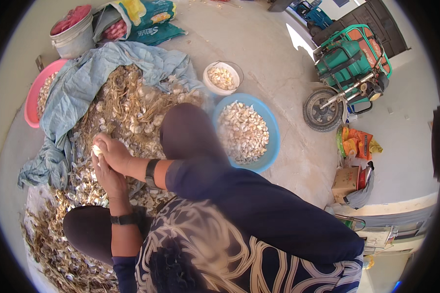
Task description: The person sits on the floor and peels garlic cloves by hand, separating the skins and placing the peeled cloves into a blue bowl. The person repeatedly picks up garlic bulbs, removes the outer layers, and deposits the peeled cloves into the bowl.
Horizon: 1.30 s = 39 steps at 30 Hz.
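Note:
A pale garlic bulb (97,149) is held between my two hands at the left of the view. My right hand (112,151) is closed around its upper side, thumb on top. From below, my left hand (108,178) grips the same bulb with its fingers; part of the bulb is hidden by the fingers. Beneath and beyond the hands lie whole garlic bulbs with dry stalks (126,91), heaped on a blue-grey cloth sheet (77,86). Loose skins and broken garlic pieces (86,183) spread under the wrists. Separated cloves (244,130) fill much of a blue basin (275,143) beside my right knee.
A white bucket (209,86) of cloves stands behind the blue basin. At the upper left are a pink basin (31,106), a bucket with red netting (71,45) and a green sack (150,27). A green three-wheeled vehicle (346,66) and a cardboard box (344,182) are at right.

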{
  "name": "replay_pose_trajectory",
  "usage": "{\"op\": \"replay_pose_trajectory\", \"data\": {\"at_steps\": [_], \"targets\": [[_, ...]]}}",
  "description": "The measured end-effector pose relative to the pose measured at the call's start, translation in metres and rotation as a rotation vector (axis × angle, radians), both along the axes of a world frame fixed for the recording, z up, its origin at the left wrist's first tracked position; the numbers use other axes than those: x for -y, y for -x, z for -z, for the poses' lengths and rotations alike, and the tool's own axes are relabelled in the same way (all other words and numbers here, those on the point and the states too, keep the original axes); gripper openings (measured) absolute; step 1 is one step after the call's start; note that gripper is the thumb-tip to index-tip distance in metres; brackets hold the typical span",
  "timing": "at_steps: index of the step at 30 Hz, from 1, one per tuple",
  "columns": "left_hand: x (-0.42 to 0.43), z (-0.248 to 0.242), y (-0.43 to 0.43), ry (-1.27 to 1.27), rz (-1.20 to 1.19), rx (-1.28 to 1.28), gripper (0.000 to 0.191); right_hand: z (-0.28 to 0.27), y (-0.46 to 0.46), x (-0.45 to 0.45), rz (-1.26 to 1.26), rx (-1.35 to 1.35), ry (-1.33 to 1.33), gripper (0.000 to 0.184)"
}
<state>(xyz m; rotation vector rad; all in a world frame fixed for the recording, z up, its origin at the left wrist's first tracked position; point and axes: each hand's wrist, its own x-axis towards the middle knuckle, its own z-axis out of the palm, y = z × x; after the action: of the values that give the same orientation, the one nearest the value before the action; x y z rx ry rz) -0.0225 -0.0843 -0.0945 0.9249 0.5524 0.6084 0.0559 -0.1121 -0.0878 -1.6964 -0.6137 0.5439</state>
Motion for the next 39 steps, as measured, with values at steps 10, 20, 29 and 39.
{"op": "replay_pose_trajectory", "data": {"at_steps": [10, 20, 29, 39], "targets": [[-0.004, -0.008, -0.008, 0.2, -0.141, -0.04, 0.03, -0.006, -0.024, 0.01, -0.043, 0.169, -0.043, 0.019], [-0.002, 0.002, -0.005, 0.289, 0.075, 0.031, 0.059, 0.002, -0.023, 0.019, 0.009, -0.078, -0.08, 0.017], [-0.017, 0.031, -0.002, 0.085, -0.065, 0.046, 0.037, -0.007, -0.017, 0.037, -0.297, 0.537, 0.048, 0.006], [-0.019, 0.014, 0.003, 0.221, -0.09, 0.186, 0.052, -0.021, -0.017, 0.047, -0.467, 0.686, 0.113, 0.018]]}}
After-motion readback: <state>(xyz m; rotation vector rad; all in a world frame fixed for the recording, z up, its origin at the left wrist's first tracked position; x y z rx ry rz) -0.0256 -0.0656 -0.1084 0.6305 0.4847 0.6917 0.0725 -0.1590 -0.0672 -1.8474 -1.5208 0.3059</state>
